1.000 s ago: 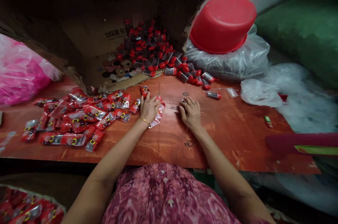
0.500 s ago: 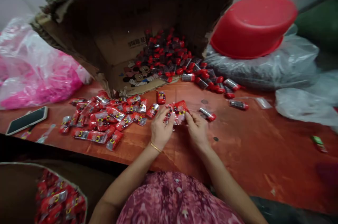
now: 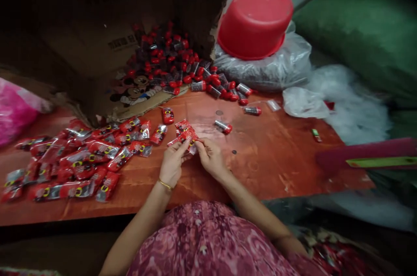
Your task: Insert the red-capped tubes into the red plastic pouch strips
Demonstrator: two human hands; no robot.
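Between the hands: red foil packets, glossy, crinkled, flat oblongs, bunched just above the worktop.
At the left hand: fingertips pinched on the bunch's left edge.
At the right hand: thumb and fingers clamped on its right edge.
Just beyond the right hand: clear tube, red-capped, lying on scuffed rust-red wood.
Left of the left hand: packet heap, loosely spread.
Far beyond both hands: torn cardboard box on its side, spilling capped tubes; rightward, an upturned red basin.
Change: a second ago both hands lay flat on the worktop; now they are raised.
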